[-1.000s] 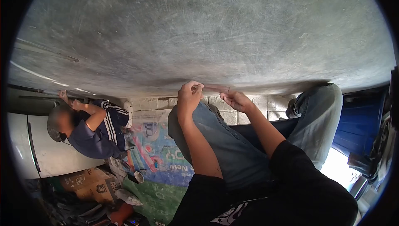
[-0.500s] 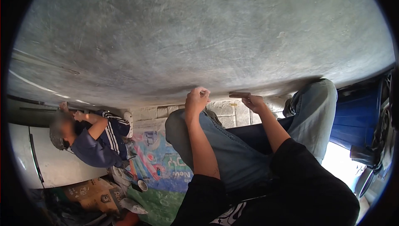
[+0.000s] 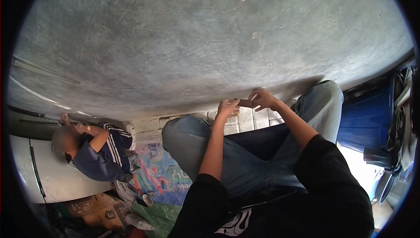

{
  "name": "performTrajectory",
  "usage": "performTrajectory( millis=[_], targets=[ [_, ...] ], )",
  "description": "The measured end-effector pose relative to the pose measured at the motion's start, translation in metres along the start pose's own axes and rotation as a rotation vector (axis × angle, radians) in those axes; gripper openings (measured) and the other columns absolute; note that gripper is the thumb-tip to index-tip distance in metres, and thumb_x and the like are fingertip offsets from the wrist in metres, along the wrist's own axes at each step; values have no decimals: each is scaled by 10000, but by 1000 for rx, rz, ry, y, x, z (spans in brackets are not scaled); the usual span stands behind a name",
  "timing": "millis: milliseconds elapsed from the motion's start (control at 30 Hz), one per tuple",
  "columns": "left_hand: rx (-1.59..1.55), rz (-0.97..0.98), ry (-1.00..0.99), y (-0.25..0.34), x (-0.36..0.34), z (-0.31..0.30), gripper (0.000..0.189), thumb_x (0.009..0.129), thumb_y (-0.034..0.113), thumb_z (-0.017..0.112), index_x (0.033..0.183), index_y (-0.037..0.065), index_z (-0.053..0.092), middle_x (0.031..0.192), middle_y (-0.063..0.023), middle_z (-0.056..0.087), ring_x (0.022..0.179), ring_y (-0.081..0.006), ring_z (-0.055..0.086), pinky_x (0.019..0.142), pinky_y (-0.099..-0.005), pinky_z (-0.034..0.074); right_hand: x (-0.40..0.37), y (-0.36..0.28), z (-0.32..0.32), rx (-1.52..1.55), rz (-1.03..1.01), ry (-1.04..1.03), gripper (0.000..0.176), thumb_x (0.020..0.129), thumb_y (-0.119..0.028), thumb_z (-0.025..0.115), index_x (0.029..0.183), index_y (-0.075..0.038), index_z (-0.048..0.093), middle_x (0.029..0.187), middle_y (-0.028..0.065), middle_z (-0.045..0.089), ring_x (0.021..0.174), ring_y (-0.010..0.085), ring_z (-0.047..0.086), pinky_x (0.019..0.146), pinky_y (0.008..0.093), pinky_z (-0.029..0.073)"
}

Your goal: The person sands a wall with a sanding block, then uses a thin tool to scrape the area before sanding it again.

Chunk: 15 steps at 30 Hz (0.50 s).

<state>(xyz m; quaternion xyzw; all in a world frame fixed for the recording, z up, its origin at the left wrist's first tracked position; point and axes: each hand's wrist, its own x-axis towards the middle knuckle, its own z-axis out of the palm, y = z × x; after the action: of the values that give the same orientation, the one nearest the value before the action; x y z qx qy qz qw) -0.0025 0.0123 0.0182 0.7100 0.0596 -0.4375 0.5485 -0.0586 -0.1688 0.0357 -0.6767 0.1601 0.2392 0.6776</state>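
"At the far left?"
"A person [image 3: 96, 159] in dark shirt, near the large grey surface [image 3: 175, 36]."
"And next?"
"On the floor, a colourful sheet [image 3: 159, 174]. Then the left hand [image 3: 227, 109], grip closed on one end of a brown strip [image 3: 245, 103]."
"The strip exactly where?"
"Between both hands, over the knees."
"Further right?"
"Right hand [image 3: 263, 100] at the other end, grip narrow; holding or only touching, not possible to tell."

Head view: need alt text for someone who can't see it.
Left hand and right hand hold a short brown strip between them, beside a large, scuffed grey surface. At the picture's left, a co-worker in dark clothes has both hands near the same surface.
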Motion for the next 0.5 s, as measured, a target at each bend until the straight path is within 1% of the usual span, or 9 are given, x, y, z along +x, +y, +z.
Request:
performTrajectory(
  millis=[67,100,167,200,300,367,400,467,500],
  targets=[
    [-143,18,171,-8,0,4,412,698,179,637,973,-72,462,854,-170,545,749,-231,572,610,-337,502,-5,5,-2,60,-8,28,231,625,46,567,847,3,523,738,121,575,657,176,585,534,278,526],
    [-142,15,172,-15,5,3,412,698,179,637,973,-72,462,854,-170,545,749,-231,572,610,-337,502,-10,5,-2,100,-1,32,214,644,45,552,853,14,514,763,127,567,686,180,583,549,276,524],
    [-526,-10,-81,-29,16,-4,362,701,125,636,952,-67,459,972,-194,471,851,-252,535,731,-323,480,-17,4,-3,182,9,39,184,683,44,522,864,36,495,814,139,550,744,188,579,579,273,520],
    [-523,-9,-78,-27,15,-4,362,701,125,636,952,-67,459,972,-194,471,851,-252,535,731,-323,480,-18,6,-4,184,6,36,184,683,44,522,864,36,495,814,139,550,744,188,579,579,273,520],
    [-508,-21,-95,-26,10,-3,320,694,104,641,923,-40,471,920,-155,501,825,-233,542,725,-295,481,-18,15,-7,171,11,38,177,693,52,502,869,44,490,790,142,553,730,199,585,569,274,521],
    [-398,-51,-37,-28,6,0,290,672,124,667,843,-49,509,814,-129,544,789,-204,560,664,-274,487,-15,19,-9,-21,-11,102,173,683,63,501,855,43,505,729,141,568,697,198,592,561,270,520],
    [-398,-52,-34,-25,3,3,290,672,124,667,843,-49,509,814,-129,544,789,-204,560,664,-274,487,-13,21,-9,-20,-11,98,173,683,63,501,855,43,505,729,141,568,697,198,592,561,270,520],
    [-344,-213,3,-19,-1,8,318,679,146,663,877,-46,503,815,-122,549,804,-199,556,673,-256,478,-9,26,-9,-246,-41,189,176,663,50,530,839,43,523,683,147,581,674,184,592,571,269,518],
    [-343,-217,3,-19,-1,8,318,679,146,663,877,-46,503,815,-122,549,804,-199,556,673,-256,478,-7,29,-7,-243,-38,189,176,663,50,530,839,43,523,683,147,581,674,184,592,571,269,518]
  ],
)
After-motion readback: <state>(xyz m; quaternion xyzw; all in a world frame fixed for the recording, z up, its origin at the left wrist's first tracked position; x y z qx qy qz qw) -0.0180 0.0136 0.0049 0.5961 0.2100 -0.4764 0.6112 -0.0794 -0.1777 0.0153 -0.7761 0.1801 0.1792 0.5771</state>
